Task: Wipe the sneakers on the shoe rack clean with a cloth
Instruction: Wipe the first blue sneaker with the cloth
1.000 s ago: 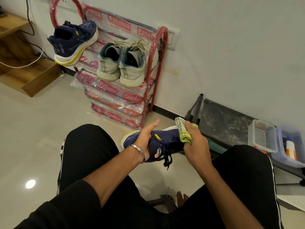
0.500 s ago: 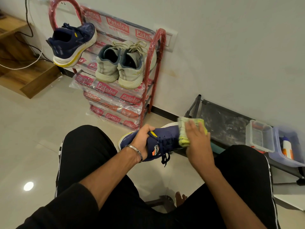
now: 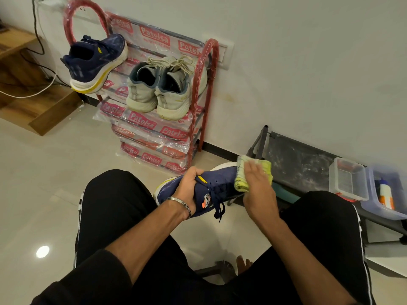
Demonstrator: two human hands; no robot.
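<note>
I sit facing the red shoe rack [image 3: 206,69], which is wrapped in printed plastic. Between my knees my left hand [image 3: 189,190] grips a navy sneaker [image 3: 220,179] at its collar. My right hand [image 3: 257,194] presses a folded yellow-green cloth [image 3: 264,168] onto the sneaker's toe end with straight fingers. The matching navy sneaker [image 3: 99,62] leans on the rack's top left. A pair of pale grey sneakers [image 3: 141,91] stands beside it, heels toward me.
A low black rack [image 3: 297,164] stands along the wall to the right, holding a clear plastic box [image 3: 348,179] and a tub with a bottle [image 3: 387,194]. Wooden steps [image 3: 33,102] with cables lie at the far left. The floor is glossy tile.
My left hand closed its fingers round the sneaker's collar. My right hand slid the cloth forward toward the toe and flattened on it.
</note>
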